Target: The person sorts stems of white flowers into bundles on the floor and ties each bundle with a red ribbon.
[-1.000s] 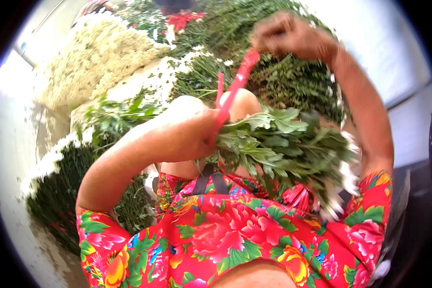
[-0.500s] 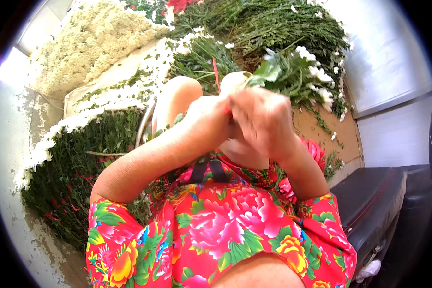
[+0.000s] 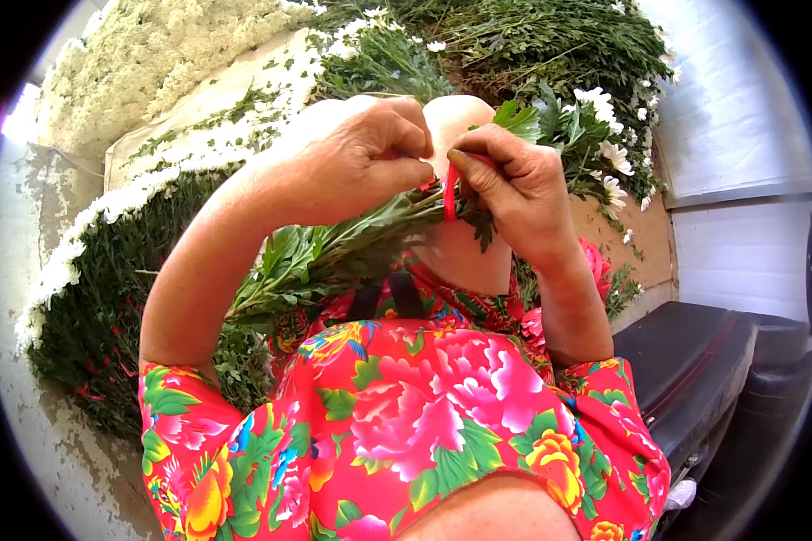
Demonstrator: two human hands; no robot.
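Note:
A bunch of white chrysanthemums [image 3: 352,236] lies across my lap, its leafy stems to the left and white blooms to the right. Around its stems runs a thin red ribbon [image 3: 449,197]. Above the bunch my right hand [image 3: 519,185] is closed, pinching the ribbon between thumb and forefinger. My left hand [image 3: 370,149] is also closed, fingers curled and thumb pressed in, with a bit of red ribbon showing at its thumb tip. The rest of what it grips is hidden by the fingers.
Bundles of white flowers [image 3: 108,212] are stacked at the left, beside a cream flower heap [image 3: 153,63]. More green-stemmed bunches [image 3: 532,45] lie ahead. A black padded seat [image 3: 686,361] stands at the right, near a pale wall [image 3: 740,243].
My hands have moved apart, the left going up and left. The ribbon now shows around the stems, and more of the leafy stems across my lap is visible.

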